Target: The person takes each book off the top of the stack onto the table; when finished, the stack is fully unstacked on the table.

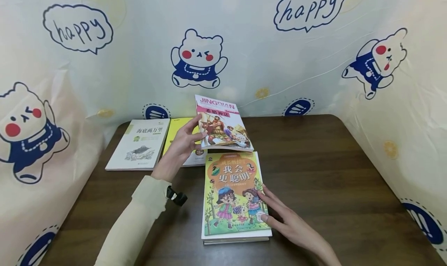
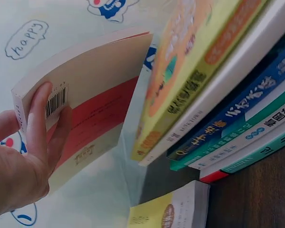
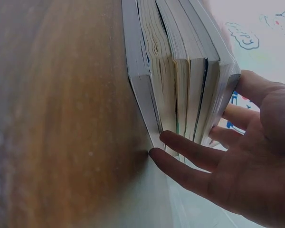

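Observation:
My left hand (image 1: 182, 143) grips a paperback (image 1: 225, 128) titled "JINGDIAN" by its left edge, thumb on the front cover and fingers on the back. In the left wrist view the back of this paperback (image 2: 104, 90) shows a barcode and a red band, raised off the table. Below it lies a stack of several books, topped by a yellow-green children's book (image 1: 234, 204). My right hand (image 1: 290, 221) rests at the stack's right side. Its thumb lies on the top cover's edge, and its nearly straight fingers touch the page edges (image 3: 180, 90).
A white book (image 1: 139, 145) lies flat at the table's far left. Next to it lies a yellow book (image 1: 188, 159), partly hidden by my left hand and the raised paperback. The dark wooden table (image 1: 314, 172) is backed by a printed curtain (image 1: 244, 37).

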A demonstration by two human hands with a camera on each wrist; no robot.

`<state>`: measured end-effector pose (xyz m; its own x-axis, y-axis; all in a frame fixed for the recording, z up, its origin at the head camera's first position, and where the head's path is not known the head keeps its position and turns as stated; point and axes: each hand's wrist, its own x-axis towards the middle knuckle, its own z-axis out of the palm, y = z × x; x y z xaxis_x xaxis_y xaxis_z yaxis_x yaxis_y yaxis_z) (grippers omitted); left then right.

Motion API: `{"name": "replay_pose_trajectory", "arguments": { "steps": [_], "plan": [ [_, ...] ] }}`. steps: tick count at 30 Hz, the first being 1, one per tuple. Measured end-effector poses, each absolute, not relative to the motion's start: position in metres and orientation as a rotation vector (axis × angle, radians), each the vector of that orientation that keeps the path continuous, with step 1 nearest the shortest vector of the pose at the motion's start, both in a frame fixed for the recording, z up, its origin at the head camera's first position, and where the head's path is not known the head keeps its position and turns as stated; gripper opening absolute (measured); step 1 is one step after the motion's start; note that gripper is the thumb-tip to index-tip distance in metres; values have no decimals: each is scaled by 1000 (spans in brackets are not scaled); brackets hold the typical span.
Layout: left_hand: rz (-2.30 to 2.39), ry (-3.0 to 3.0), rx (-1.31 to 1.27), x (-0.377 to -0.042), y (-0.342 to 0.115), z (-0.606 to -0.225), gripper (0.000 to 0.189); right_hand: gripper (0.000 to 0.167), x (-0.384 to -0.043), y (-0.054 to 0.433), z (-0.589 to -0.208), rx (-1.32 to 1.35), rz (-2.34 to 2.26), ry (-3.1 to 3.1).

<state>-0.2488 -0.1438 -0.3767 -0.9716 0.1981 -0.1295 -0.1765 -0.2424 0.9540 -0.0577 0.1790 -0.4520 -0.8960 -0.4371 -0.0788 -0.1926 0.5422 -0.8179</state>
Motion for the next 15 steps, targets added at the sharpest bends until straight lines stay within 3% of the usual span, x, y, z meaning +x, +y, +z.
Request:
{"name": "replay_pose_trajectory", "arguments": {
  "steps": [15],
  "plan": [
    [2177,1804,-78,-290,-130,-411,72,57,-60,179,-452,-475,-1260,2489]
  ]
}}
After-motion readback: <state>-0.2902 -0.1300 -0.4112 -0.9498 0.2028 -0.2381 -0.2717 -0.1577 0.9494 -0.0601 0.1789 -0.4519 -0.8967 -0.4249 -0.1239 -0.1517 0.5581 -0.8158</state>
